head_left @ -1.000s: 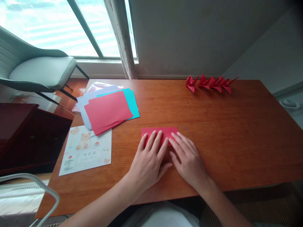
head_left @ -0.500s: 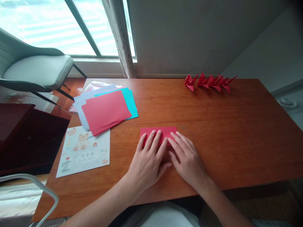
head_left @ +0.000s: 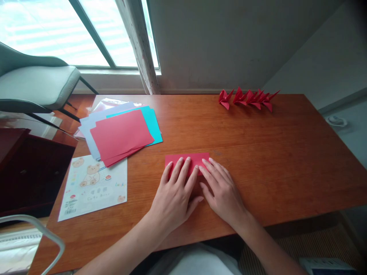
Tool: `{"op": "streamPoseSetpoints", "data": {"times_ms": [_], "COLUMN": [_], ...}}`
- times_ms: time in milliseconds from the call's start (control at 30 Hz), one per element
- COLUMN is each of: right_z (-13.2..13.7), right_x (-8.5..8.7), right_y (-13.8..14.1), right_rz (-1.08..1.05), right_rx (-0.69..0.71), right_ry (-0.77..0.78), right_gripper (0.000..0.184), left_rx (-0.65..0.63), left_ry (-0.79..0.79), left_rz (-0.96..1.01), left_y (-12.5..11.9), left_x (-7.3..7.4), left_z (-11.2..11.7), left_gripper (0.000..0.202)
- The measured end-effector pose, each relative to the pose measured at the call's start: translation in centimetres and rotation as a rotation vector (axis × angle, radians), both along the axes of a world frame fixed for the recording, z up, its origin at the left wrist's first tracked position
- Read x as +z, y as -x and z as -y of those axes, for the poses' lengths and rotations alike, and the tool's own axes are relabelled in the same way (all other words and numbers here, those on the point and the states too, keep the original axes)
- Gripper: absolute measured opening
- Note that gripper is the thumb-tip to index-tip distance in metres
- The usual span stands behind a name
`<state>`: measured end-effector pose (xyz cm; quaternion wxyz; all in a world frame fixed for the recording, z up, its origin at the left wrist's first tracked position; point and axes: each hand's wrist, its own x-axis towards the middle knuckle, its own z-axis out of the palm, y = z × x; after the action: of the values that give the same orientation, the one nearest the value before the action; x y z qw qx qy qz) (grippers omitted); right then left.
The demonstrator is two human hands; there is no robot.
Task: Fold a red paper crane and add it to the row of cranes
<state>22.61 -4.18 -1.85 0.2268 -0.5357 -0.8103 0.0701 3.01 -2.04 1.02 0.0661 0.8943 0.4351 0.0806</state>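
A red piece of paper (head_left: 197,157), a rectangle with its long side running left to right, lies flat on the wooden table (head_left: 200,133). My left hand (head_left: 175,193) rests palm down over its left and middle part, fingers spread and pressing on it. Beside it, my right hand (head_left: 222,187) has its fingers stretched out, the tips on the paper's right end. Both hands hide the paper's near edge, so I cannot tell whether it is folded there. Neither hand grips anything.
Left of my hands are red sheets (head_left: 122,135) on blue sheets (head_left: 157,126), with a bear-printed sheet (head_left: 94,187) nearer. Several red origami cranes (head_left: 248,99) stand in a row at the far edge. A chair (head_left: 37,84) and a white curved tube (head_left: 54,236) are at the left.
The whole view has shifted slightly, so the things on the table appear a little farther left. My hands stay spread on the red paper, in nearly the same pose.
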Motion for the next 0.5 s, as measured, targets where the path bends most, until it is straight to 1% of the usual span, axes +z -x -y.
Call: {"op": "streamPoseSetpoints", "data": {"times_ms": [233,500], "right_z": [-0.05,-0.1], "right_x": [0.23,0.35], "right_y": [0.08,0.13], "right_rz": [0.024,0.018], "right_rx": [-0.002,-0.009], "right_ry": [0.008,0.007], "right_gripper": [0.053,0.053], "left_rx": [-0.001,0.0], "left_ry": [0.006,0.011], "left_rz": [0.005,0.001], "left_y": [0.02,-0.02], "left_x": [-0.11,-0.01], "left_z": [-0.02,-0.07], "left_gripper": [0.07,0.07]}}
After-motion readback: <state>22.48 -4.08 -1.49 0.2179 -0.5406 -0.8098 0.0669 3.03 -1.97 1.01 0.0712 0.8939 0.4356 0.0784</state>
